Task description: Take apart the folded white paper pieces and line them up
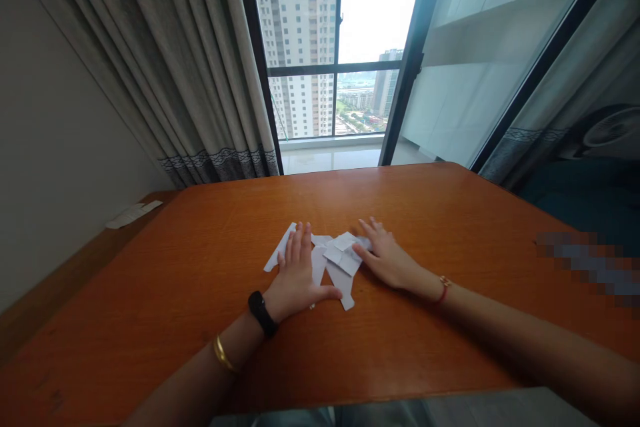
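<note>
Several pieces of white paper [341, 255] lie overlapping in a loose heap on the wooden table [215, 307]. My left hand [296, 275] rests palm down over the heap's left side, fingers stretched forward and thumb out to the right. A long paper strip [277, 257] pokes out to the left of those fingers. At the heap's right edge is my right hand [384, 253], fingers spread and slightly blurred, touching the paper there. Parts of the papers under both palms are hidden.
White paper slips [134, 215] lie on a ledge left of the table. A grey curtain [200, 80] hangs behind, beside an open glass door to a balcony. A fan [613, 127] stands at the far right. A blurred-out patch [590, 267] covers the table's right edge.
</note>
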A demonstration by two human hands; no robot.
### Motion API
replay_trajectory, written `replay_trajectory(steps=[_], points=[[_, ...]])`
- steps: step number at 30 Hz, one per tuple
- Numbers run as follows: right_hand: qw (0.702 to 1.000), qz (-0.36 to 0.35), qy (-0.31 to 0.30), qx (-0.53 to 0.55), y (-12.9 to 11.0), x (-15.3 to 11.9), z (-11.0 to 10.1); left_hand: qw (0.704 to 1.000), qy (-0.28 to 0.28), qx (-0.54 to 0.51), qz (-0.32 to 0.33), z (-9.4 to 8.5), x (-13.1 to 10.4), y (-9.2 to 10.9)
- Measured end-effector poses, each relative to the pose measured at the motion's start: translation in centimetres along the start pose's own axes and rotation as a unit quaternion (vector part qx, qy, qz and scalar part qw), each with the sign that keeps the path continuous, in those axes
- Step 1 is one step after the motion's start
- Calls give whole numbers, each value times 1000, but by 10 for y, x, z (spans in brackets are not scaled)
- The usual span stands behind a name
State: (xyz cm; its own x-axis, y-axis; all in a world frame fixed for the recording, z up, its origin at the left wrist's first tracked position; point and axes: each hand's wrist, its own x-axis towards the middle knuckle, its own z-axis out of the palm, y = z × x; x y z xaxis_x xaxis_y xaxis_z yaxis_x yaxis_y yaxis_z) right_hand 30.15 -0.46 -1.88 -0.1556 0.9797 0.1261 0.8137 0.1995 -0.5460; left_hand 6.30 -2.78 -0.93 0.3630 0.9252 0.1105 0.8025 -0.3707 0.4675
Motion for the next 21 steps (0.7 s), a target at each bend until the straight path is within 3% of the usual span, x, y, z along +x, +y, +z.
replay_trajectory(steps=[2,5,9,14,18,21], points=[[982,-79,-22,169,-32,2,21,999,33,-14,13,0,0,0],[931,-100,-42,348,-69,10,37,999,37,11,13,-4,0,-3],[883,-82,-26,462,-66,16,31,999,13,29,3,-17,8,-18],[929,-29,-22,368,-53,24,33,997,64,-50,-5,-38,26,-45],[941,-37,15,337,-89,57,57,970,155,-168,-82,-52,38,-73],[949,-59,16,310,-122,87,67,948,233,-168,-133,-64,41,-101]])
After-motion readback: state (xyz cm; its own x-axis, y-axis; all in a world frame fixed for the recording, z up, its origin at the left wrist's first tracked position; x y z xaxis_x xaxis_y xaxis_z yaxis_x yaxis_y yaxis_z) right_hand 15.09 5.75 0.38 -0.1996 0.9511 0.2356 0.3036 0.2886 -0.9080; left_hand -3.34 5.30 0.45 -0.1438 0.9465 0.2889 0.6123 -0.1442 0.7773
